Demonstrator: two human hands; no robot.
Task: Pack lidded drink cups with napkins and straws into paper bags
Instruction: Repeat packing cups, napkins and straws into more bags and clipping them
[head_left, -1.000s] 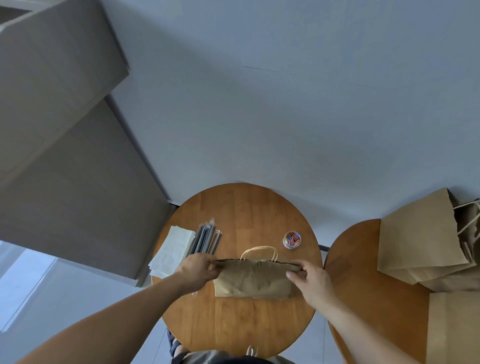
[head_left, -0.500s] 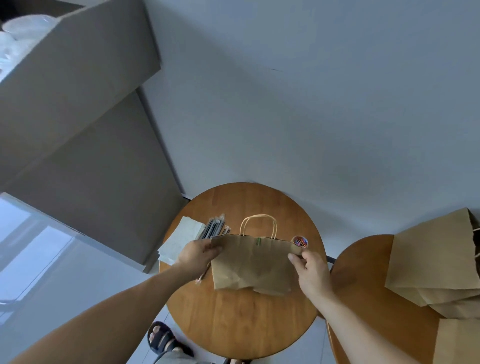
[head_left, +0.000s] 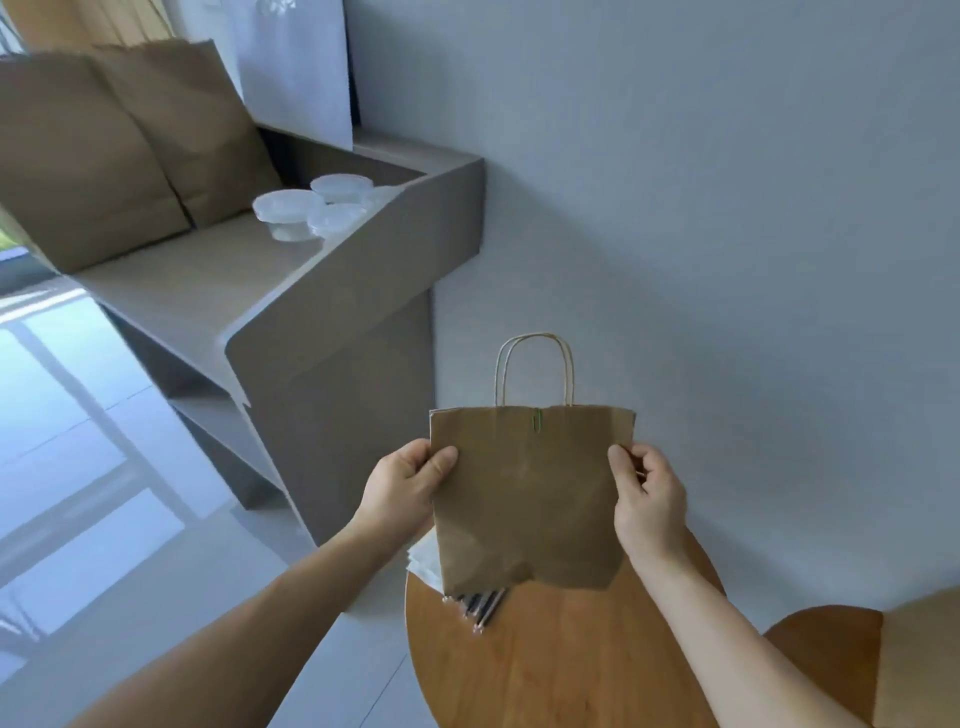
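Pinching the paper bag (head_left: 524, 493) by its side edges with left hand (head_left: 402, 483) and right hand (head_left: 649, 493), up over the round table (head_left: 561, 670). Looks light, thin, easy to crush; best grabbed by the sides.

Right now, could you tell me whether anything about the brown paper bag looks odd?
The brown paper bag, pinched between left hand and right hand, has a ragged, uneven bottom edge, and a green paper clip pins its top shut.
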